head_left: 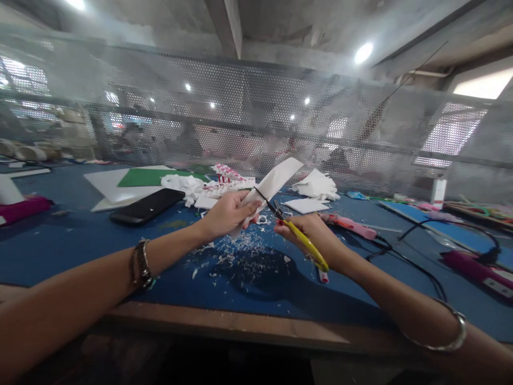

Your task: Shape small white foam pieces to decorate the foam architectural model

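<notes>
My left hand pinches a long white strip, perhaps paper or thin foam, which slants up to the right. Closed around yellow-handled scissors is my right hand. Their thin dark blade lies against the strip, close to my left fingertips; I cannot tell whether it is cutting in. Small white scraps are scattered over the blue tabletop below both hands. White cut pieces are heaped behind my right hand, and a white flat piece lies in front of them.
A black phone lies left of my left hand, before white and green sheets. A pink hot glue gun with a black cable rests at right. Purple objects flank the work. A perforated metal screen stands behind.
</notes>
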`<state>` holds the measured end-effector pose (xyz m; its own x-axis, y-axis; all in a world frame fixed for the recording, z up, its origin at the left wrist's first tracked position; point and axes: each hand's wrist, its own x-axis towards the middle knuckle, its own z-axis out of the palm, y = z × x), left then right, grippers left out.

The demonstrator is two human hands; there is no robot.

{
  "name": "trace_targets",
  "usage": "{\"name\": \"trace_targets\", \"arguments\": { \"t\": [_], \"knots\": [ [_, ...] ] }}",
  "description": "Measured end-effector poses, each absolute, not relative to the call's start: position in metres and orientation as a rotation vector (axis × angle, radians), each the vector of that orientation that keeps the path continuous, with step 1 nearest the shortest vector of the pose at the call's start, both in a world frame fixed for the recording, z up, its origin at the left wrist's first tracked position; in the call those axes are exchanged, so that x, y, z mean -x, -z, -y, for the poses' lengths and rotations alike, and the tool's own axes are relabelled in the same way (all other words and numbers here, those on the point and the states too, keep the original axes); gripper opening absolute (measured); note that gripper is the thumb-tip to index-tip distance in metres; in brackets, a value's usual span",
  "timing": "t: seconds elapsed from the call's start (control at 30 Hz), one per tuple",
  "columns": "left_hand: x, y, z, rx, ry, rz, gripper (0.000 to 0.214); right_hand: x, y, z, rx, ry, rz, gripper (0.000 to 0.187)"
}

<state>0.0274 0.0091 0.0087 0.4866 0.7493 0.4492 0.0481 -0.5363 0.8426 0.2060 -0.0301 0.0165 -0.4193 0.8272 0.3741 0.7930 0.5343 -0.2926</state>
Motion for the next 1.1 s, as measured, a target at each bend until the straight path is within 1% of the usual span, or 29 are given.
{"name": "trace_targets", "arguments": {
  "t": [0.2,0.3,0.4,0.53,0.83,0.97,1.1],
  "knots": [
    [-0.027,-0.010,-0.007,-1.960,-1.089,-0.694,0.019,-0.207,-0.022,0.035,1.332,-0.135,2.392,0.048],
    [-0.028,-0.009,-0.004,-1.994,-1.009,-0.698,0.023,-0.209,-0.022,0.036,1.245,-0.124,2.502,0.048],
    [-0.030,-0.008,-0.002,-2.009,-0.954,-0.701,0.027,-0.209,-0.022,0.036,1.250,-0.102,2.501,0.049],
    [-0.030,-0.007,-0.002,-1.969,-0.943,-0.702,0.024,-0.207,-0.020,0.034,1.323,-0.033,2.438,0.053],
    [-0.031,-0.007,-0.005,-1.913,-0.938,-0.739,0.015,-0.206,-0.019,0.034,1.420,-0.110,2.354,0.054],
    [-0.032,-0.006,-0.005,-1.916,-0.910,-0.766,0.015,-0.207,-0.019,0.031,1.445,-0.077,2.353,0.053],
    [-0.031,-0.007,-0.002,-1.917,-0.905,-0.785,0.017,-0.211,-0.016,0.025,1.416,-0.164,2.307,0.051]
  ]
}}
